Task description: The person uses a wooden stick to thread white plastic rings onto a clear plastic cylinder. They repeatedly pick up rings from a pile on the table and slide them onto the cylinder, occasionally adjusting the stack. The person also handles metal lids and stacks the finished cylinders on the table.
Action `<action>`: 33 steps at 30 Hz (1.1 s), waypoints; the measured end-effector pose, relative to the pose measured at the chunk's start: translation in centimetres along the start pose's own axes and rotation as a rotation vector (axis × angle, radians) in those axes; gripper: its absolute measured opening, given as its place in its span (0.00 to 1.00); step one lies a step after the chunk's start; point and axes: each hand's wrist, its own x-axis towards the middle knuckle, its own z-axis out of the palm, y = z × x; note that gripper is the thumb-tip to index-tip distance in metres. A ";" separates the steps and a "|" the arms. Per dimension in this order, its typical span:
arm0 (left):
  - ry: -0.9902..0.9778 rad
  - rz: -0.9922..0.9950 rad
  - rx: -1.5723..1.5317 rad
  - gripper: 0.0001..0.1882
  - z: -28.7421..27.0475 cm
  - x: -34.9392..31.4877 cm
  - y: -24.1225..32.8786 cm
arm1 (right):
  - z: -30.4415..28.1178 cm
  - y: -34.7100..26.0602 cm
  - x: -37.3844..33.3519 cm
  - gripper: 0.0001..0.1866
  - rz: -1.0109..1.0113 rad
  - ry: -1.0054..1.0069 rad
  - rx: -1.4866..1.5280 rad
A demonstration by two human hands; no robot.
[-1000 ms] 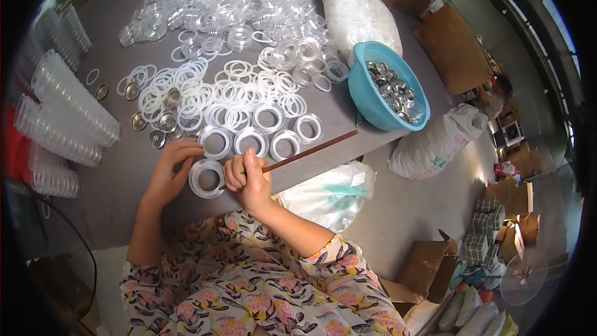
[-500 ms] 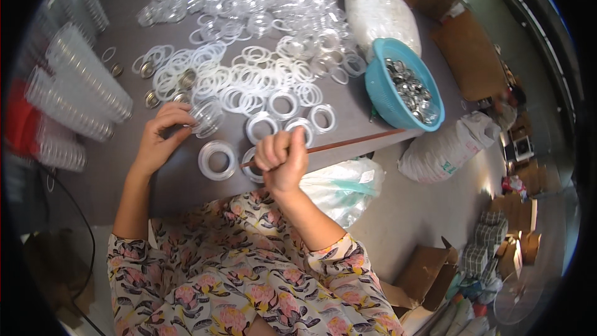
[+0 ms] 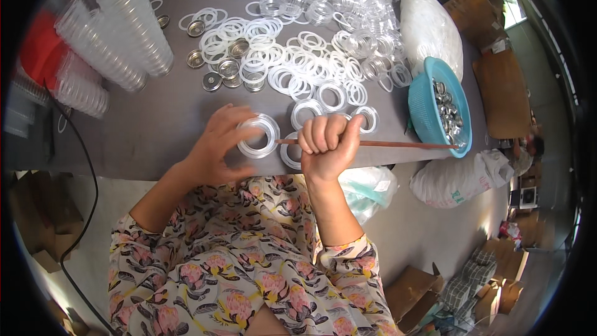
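Note:
My left hand [image 3: 221, 146] is slightly blurred, with its fingers spread beside a thick clear plastic ring [image 3: 271, 126] lying near the table's front edge. Nothing shows between the thumb and fingers. In my right fist [image 3: 328, 140] is a thin reddish-brown stick [image 3: 398, 144]. Its short end points left toward the clear ring, and its long end stretches right to the rim of the blue basket. More thick rings [image 3: 306, 112] lie just beyond and under my right hand, which partly hides them. Several round metal caps [image 3: 212, 81] lie farther off, beyond my left hand.
White flat rings [image 3: 292, 59] spread across the middle of the table. Clear plastic pieces [image 3: 320, 11] are heaped behind them. At the right stands a blue basket [image 3: 420, 96] of metal caps, near a full white bag [image 3: 429, 31]. Stacked clear cups [image 3: 130, 18] stand left; a black cable [image 3: 93, 202] hangs there.
My left hand has drawn back from the metal caps, where its fingers were at a clear plastic piece, to the thick ring near the front edge. My right hand still grips the stick. The view has shifted.

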 end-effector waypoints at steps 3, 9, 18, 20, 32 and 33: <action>0.142 -0.266 -0.369 0.39 2.8 -0.5 -0.1 | 0.4 1.3 -0.4 0.30 0.130 -0.039 -0.038; 0.167 -0.330 -0.540 0.41 4.8 -1.3 -0.9 | 1.7 4.3 -0.2 0.30 0.143 -0.091 -0.216; 0.214 -0.366 -0.593 0.41 5.5 -1.6 -0.7 | 1.2 2.7 3.4 0.29 0.101 -0.178 -0.540; 0.240 -0.367 -0.628 0.41 5.7 -1.7 -0.5 | 1.5 1.3 2.4 0.29 0.240 -0.125 -0.590; 0.259 -0.364 -0.632 0.42 6.2 -1.8 -0.3 | 3.4 6.0 2.6 0.28 0.040 -0.048 -0.411; 0.267 -0.374 -0.653 0.42 6.2 -1.8 -0.3 | 3.0 5.7 2.9 0.29 -0.022 -0.099 -0.534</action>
